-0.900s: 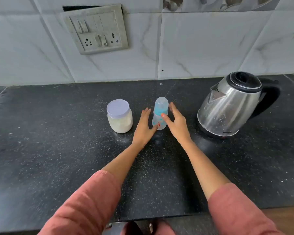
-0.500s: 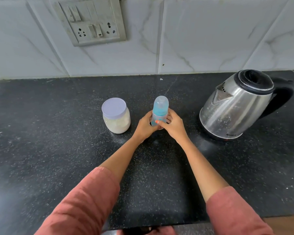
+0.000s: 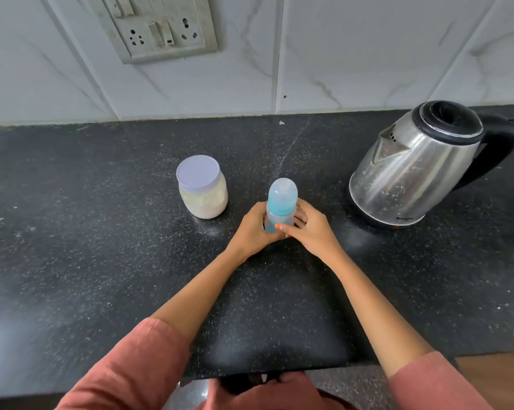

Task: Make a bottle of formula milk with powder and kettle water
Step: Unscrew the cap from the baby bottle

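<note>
A small baby bottle (image 3: 282, 199) with a blue collar and a clear cap stands upright in the middle of the black counter (image 3: 102, 261). My left hand (image 3: 254, 229) wraps around its lower body from the left. My right hand (image 3: 309, 229) grips the same part from the right, thumb across the front. The bottle's lower body is hidden by my fingers. To the left stands a jar of pale powder (image 3: 202, 192) with a lilac lid, closed. To the right sits a steel kettle (image 3: 412, 170) with a black lid and handle, spout facing left.
A white marble-tiled wall runs behind the counter, with a switch and socket plate (image 3: 158, 28) at the upper left. The counter's front edge lies near my body.
Both hands went from open beside the bottle to curled around its lower body. The view has tilted slightly downward.
</note>
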